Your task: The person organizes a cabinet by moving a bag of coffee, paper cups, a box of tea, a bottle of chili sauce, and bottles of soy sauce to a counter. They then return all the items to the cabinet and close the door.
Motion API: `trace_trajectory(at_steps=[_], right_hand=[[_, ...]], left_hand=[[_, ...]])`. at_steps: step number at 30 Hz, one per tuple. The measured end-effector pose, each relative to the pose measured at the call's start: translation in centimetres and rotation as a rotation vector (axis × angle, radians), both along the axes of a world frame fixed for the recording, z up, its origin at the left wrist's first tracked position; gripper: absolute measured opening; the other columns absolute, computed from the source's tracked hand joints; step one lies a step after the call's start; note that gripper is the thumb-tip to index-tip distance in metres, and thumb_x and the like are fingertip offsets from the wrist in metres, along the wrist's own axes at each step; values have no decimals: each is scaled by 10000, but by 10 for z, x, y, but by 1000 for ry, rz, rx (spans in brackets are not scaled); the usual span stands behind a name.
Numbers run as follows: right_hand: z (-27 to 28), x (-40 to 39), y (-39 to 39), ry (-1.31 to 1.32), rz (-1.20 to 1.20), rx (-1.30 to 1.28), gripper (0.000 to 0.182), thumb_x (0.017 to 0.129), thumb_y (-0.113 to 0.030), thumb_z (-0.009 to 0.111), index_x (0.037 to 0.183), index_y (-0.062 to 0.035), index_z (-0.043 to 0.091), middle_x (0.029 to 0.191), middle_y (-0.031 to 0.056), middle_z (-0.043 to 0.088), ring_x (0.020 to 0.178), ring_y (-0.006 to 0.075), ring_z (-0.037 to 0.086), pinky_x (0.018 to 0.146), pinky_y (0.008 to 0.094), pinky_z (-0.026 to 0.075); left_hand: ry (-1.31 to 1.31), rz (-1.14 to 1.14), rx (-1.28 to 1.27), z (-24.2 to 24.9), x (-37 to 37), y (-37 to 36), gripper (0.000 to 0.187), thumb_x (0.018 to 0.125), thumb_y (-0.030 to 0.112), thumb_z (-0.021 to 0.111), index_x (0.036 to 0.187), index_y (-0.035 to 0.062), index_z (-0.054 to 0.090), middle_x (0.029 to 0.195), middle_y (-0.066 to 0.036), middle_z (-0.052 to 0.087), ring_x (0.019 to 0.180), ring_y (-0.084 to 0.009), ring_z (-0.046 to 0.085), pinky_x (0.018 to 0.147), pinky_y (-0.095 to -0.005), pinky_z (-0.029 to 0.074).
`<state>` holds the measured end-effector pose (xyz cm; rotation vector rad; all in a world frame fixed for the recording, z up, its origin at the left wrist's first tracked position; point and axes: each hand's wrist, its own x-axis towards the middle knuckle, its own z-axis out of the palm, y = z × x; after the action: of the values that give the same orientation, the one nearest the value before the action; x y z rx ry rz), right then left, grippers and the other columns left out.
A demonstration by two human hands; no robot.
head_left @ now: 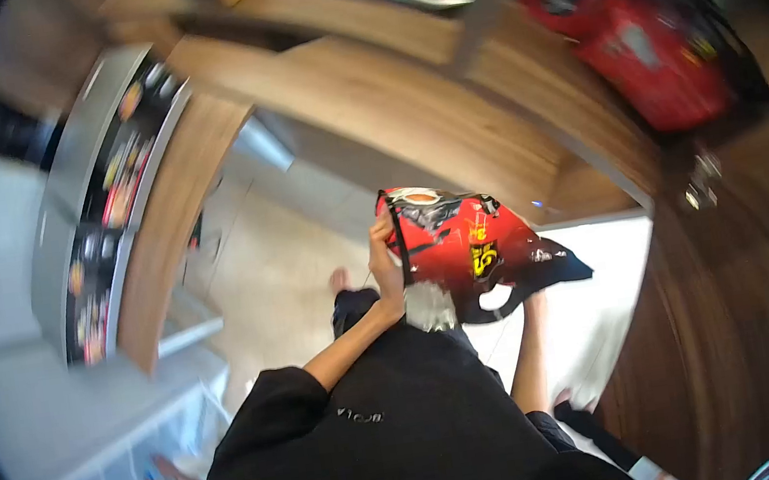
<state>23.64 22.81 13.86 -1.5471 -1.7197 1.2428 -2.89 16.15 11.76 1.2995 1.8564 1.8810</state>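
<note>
Wooden shelves curve behind while my left hand (385, 261) and right hand (534, 296) grip a red-and-black crinkly snack bag (468, 246) by opposite edges.

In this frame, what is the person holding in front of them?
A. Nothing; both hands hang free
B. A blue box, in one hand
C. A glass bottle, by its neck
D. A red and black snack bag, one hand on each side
D: the red and black bag is gripped by the left hand on one edge, while the right hand holds its other side.
</note>
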Motion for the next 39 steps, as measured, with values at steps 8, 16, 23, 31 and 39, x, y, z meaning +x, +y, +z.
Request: trace_trajectory(at_steps=[8, 16, 23, 31, 39], right_hand=[[-108, -168, -28, -19, 687, 60, 509, 632, -118, 858, 1108, -60, 689, 1185, 189, 654, 1142, 381, 601, 991, 476, 452], [-179, -402, -115, 180, 1008, -131, 440, 662, -75, 845, 1032, -24, 614, 948, 176, 701, 894, 355, 682, 775, 432, 537], [-168, -631, -123, 275, 1345, 143, 559, 482, -226, 983, 747, -74, 515, 740, 75, 571, 712, 319, 561, 657, 429, 456], [-145, -803, -86, 383, 1344, 26, 407, 975, -189, 640, 1347, -71, 526, 1193, 58, 635, 1111, 199, 618, 954, 394, 506], [-107, -734, -63, 222, 1199, -275, 392, 1024, -239, 587, 1365, -49, 556, 1249, 70, 671, 1136, 151, 618, 925, 296, 467]], left_hand=[[14, 561, -265, -21, -110, -165, 479, 727, 1, 790, 1152, -14, 568, 1114, -184, 660, 1067, -358, 664, 932, -392, 529], [-295, 820, -689, -23, -219, -312, 968, 544, 421, 960, 1267, -16, 487, 1186, -206, 620, 1125, -392, 617, 940, -453, 526], [-242, 1012, -678, -43, -369, -350, 1000, 540, 447, 955, 1250, -66, 472, 1162, -247, 628, 1097, -439, 618, 924, -478, 518], [-259, 882, -674, -96, -562, -308, 810, 704, 327, 877, 1339, 17, 481, 1273, -236, 626, 1167, -400, 616, 919, -466, 520], [-359, 684, -346, -7, -537, -343, 390, 899, 245, 749, 1215, 55, 619, 1131, -100, 696, 983, -199, 670, 836, -338, 531]])
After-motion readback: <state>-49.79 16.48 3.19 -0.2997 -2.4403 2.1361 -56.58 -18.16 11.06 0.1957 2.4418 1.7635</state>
